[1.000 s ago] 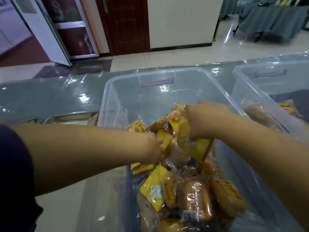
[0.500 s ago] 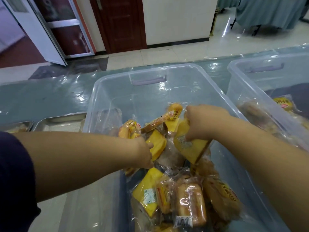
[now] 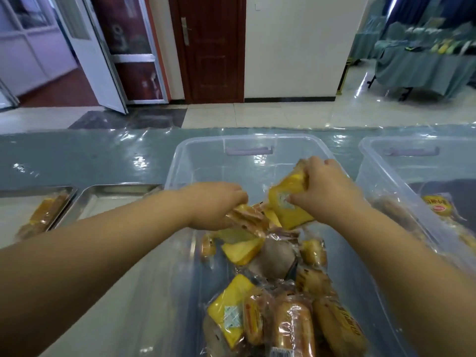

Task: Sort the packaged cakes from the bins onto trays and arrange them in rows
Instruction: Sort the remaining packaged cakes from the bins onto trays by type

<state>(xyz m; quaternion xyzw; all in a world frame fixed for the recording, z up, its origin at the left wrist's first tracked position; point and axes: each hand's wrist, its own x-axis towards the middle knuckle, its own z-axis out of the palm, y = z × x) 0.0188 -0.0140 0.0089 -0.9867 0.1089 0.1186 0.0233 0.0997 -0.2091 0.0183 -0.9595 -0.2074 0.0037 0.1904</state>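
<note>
Cakes (image 3: 288, 210) are up out of the bin (image 3: 247, 140) now: since a second ago I've raised both hands from the pile, so these packs can go to the trays (image 3: 116, 188) at left. My right hand (image 3: 322, 188) clenches a yellow pack, raised; my left hand (image 3: 213, 204), knuckles up, pinches another pack just above the heap.

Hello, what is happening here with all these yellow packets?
A person is picking packaged cakes out of a clear plastic bin on a covered table. The right hand holds a yellow packet lifted above the pile; the left hand grips another packet at the top of it. Many packets remain in the bin. To the left, one metal tray looks empty, and another tray holds one cake.
</note>
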